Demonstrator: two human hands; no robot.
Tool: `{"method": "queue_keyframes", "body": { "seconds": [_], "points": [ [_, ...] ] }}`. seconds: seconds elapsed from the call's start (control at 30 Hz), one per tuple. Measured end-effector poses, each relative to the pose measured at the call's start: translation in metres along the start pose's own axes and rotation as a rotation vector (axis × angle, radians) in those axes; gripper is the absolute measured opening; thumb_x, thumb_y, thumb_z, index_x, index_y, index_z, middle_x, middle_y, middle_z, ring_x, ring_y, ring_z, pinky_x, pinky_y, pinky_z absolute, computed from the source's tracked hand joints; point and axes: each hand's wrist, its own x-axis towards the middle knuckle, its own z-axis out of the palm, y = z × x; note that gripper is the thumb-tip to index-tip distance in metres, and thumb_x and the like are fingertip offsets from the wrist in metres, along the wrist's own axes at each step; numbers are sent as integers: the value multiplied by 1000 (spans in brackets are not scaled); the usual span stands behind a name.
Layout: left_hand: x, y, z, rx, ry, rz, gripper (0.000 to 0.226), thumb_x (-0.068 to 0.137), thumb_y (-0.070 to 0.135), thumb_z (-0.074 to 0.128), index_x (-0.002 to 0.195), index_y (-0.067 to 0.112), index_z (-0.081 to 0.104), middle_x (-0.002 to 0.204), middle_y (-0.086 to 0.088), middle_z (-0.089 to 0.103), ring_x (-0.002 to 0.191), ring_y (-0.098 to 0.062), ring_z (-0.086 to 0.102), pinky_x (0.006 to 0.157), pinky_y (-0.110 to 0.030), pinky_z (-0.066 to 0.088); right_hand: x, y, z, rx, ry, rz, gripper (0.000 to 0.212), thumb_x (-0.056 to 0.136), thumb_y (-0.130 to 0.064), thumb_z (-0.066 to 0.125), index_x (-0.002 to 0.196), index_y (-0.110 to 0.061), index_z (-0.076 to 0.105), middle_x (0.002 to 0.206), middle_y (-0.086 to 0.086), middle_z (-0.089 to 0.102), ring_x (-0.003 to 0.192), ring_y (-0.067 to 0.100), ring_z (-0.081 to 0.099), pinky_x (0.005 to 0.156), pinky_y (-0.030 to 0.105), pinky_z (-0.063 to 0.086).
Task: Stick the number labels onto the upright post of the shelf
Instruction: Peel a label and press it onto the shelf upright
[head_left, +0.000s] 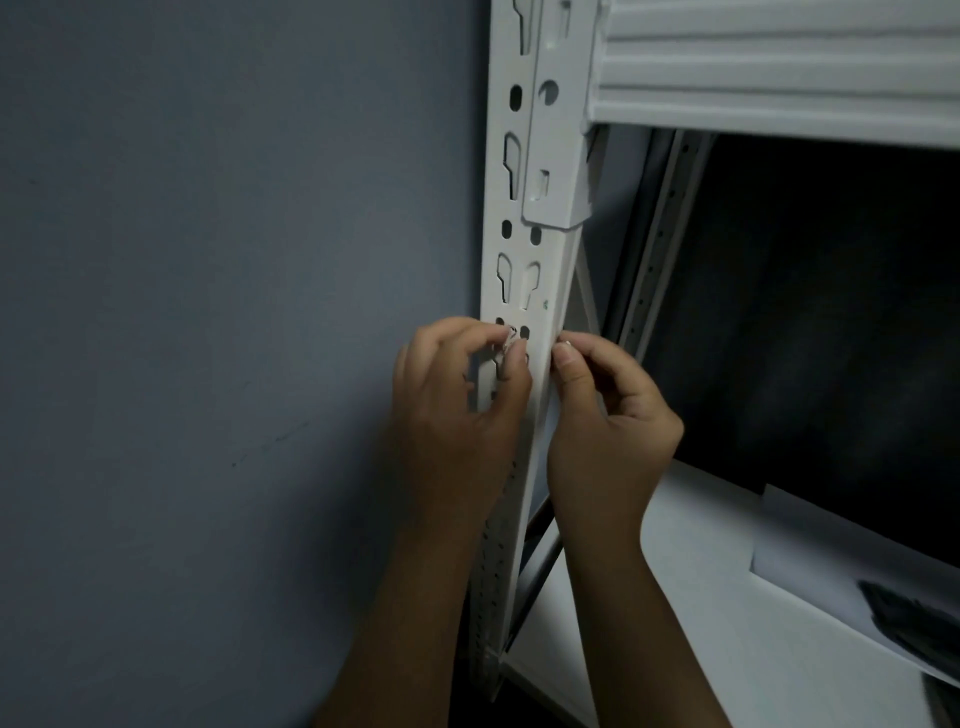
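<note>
Both hands' fingers pinch at the post edges: left hand, right hand; contents indiscernible.

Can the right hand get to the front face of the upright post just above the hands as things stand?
Probably yes. The right hand already sits against the upright post at its right edge, and the slotted face just above looks bare up to the beam bracket. Nothing seems to block a short move upward.
</note>
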Motion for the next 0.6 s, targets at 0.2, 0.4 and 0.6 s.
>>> {"method": "queue_keyframes", "body": {
  "seconds": [0.2, 0.4, 0.6],
  "points": [
    [1, 1, 0, 30, 29, -31, 17, 87, 28, 57, 88, 14, 67, 96, 11, 53, 87, -19, 58, 62, -41, 53, 1, -1, 0, 7, -6, 4, 23, 87, -6, 66, 86, -28, 70, 88, -6, 72, 86, 5, 67, 75, 11, 51],
    [1, 2, 1, 15, 46, -65, 13, 85, 26, 59, 85, 15, 66, 93, 13, 52, 87, -16, 56, 65, -41, 52, 0, -1, 0, 7, -5, -4, 21, 87, -6, 66, 88, -27, 70, 90, -3, 72, 86, 5, 67, 74, 11, 51],
    [2, 1, 0, 3, 38, -72, 16, 86, 27, 57, 85, 14, 66, 93, 12, 52, 84, -19, 57, 62, -42, 52, 0, -1, 0, 0, -5, -4, 21, 88, -6, 66, 87, -27, 70, 89, -6, 72, 87, 6, 67, 77, 14, 52]
  ]
}}
